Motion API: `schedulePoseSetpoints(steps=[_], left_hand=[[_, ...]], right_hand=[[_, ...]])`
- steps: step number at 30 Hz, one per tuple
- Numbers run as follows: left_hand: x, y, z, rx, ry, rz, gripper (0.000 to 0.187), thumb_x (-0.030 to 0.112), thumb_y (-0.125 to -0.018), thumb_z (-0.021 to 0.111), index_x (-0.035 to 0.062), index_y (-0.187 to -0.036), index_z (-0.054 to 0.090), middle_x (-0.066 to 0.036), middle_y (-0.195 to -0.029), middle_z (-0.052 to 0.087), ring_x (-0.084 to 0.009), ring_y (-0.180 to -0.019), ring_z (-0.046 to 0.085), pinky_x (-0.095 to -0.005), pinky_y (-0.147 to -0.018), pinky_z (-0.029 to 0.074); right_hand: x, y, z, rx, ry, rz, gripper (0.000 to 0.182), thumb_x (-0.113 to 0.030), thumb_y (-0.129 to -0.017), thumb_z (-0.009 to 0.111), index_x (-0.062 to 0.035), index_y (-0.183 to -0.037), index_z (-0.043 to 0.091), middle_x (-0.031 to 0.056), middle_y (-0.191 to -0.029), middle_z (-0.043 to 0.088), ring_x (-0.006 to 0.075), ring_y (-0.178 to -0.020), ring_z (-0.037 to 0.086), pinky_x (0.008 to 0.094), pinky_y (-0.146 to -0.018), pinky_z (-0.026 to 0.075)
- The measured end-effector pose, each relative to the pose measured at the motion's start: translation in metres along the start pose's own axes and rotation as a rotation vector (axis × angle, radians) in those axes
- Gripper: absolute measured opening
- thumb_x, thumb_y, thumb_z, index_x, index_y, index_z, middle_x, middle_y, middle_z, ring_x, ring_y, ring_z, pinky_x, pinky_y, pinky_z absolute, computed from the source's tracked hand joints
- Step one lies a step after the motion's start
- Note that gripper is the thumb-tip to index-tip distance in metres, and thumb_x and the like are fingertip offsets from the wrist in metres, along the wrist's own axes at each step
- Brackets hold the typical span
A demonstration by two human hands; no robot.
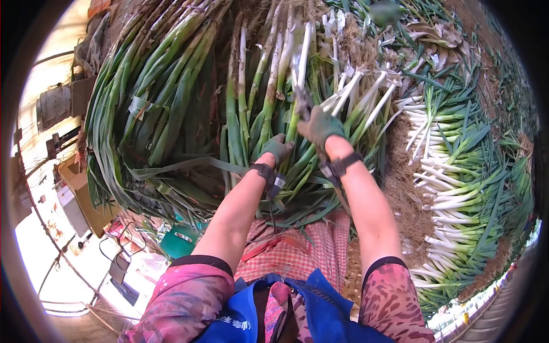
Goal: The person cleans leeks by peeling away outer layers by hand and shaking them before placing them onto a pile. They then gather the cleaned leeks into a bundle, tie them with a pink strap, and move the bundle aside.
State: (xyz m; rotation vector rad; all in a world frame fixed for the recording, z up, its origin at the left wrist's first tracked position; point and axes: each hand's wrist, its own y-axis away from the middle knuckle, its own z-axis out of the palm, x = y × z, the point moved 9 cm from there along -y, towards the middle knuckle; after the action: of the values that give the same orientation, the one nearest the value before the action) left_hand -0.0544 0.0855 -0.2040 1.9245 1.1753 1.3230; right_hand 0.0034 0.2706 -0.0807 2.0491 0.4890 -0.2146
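Note:
My left hand, in a green glove, is closed round a green onion in the middle of the pile. Just right of it, my right hand, also gloved, grips a small dark tool whose blurred end lies against the stalks. Beside the right hand, peeled white onion stalks lie fanned out. Unpeeled stalks with brownish outer skins stretch away beyond my hands. Both wrists wear dark bands.
A large tied bundle of green onions fills the left. On the right, a long row of cleaned onions lies beside dry root trimmings. A green plastic container and a cardboard box are at the lower left.

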Motion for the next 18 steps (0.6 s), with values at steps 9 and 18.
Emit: schedulePoseSetpoints(steps=[9, 18], left_hand=[[0.092, 0.067, -0.105, 0.676, -0.259, 0.381, 0.041, 0.020, -0.084, 0.066, 0.0062, -0.123, 0.058, -0.020, -0.115, 0.065, -0.0361, -0.106, 0.062, -0.0419, -0.094, 0.048], [0.043, 0.037, -0.101, 0.277, -0.166, -0.030, 0.035, 0.029, -0.082, 0.067, 0.0017, -0.104, 0.065, -0.018, -0.100, 0.069, -0.0312, -0.092, 0.067, -0.0400, -0.082, 0.050]], right_hand=[[0.126, 0.047, 0.033, 0.111, -0.036, 0.180, 0.047, -0.038, -0.079, 0.064, -0.0002, -0.105, 0.058, 0.0258, -0.100, 0.068, 0.0406, -0.099, 0.065, 0.0463, -0.087, 0.050], [0.068, 0.128, 0.099, -0.068, -0.256, 0.105, 0.046, -0.042, -0.081, 0.062, -0.0014, -0.103, 0.057, 0.0270, -0.095, 0.067, 0.0417, -0.094, 0.065, 0.0461, -0.083, 0.051]])
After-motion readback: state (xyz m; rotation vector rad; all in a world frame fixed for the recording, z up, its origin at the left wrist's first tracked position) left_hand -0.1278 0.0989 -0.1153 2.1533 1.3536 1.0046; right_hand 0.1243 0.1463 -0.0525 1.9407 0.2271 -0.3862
